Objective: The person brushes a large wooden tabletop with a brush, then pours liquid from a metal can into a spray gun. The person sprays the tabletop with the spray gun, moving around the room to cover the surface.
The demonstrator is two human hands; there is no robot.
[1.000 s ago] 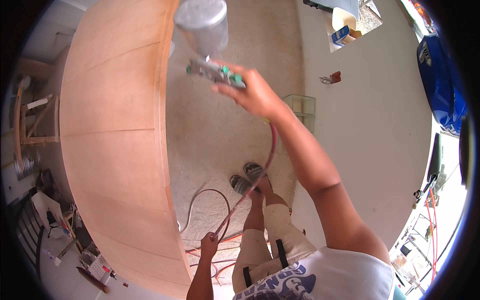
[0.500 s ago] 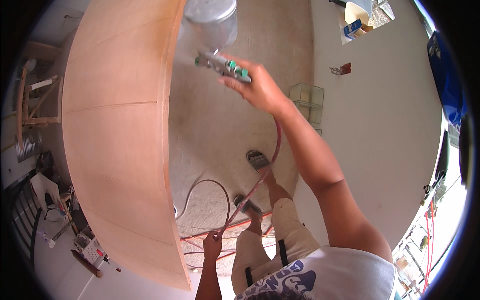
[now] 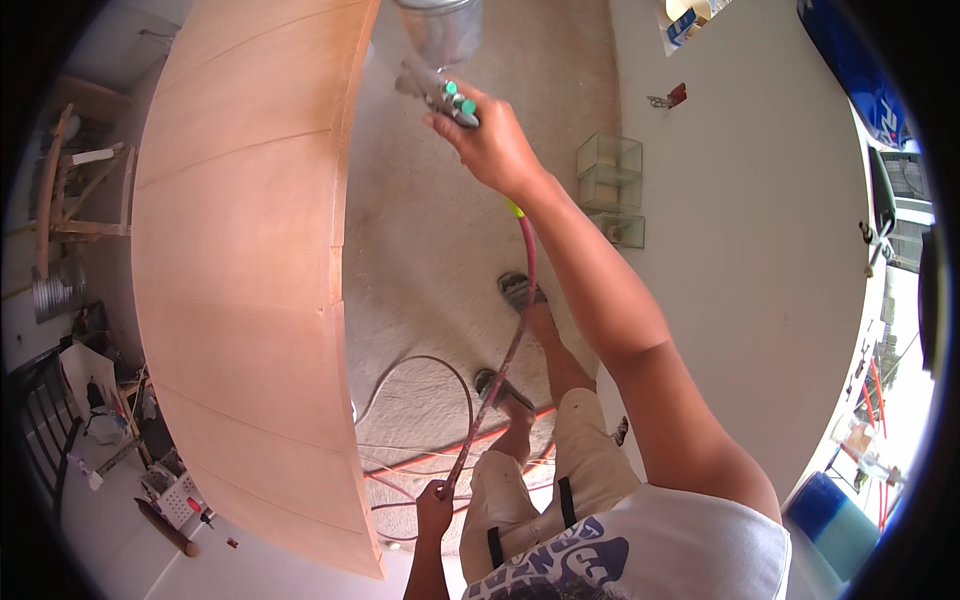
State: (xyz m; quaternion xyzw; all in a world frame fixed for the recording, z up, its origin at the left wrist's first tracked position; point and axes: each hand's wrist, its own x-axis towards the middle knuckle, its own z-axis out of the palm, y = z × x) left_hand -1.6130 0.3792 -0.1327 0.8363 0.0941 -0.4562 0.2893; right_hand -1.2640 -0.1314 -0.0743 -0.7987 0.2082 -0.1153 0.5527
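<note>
My right hand (image 3: 497, 150), arm stretched forward, is wrapped round the grip of a spray gun (image 3: 436, 92) with green knobs. A silvery metal cup (image 3: 443, 32) sits at the gun's far side, cut off by the upper edge. The gun's nozzle end faces the edge of a large light-brown wooden panel (image 3: 240, 270) on the left, a short gap away, and faint haze hangs between them. From below my right wrist a dark red hose (image 3: 520, 335) runs down to my left hand (image 3: 434, 508). The fingers of that hand are closed round the hose, beside the panel's near end.
Hose loops (image 3: 420, 360) and an orange-red line (image 3: 400, 466) lie on the floor around my sandalled feet. Stacked glass boxes (image 3: 610, 170) stand against the white wall (image 3: 740, 250) on the right. Beyond the panel are a wooden frame (image 3: 95, 225) and a cluttered bench.
The spray gun and my right hand have shifted slightly up in the picture, with the gun tilted a little differently. My left hand still grips the hose, slightly lower. The view has turned a little.
</note>
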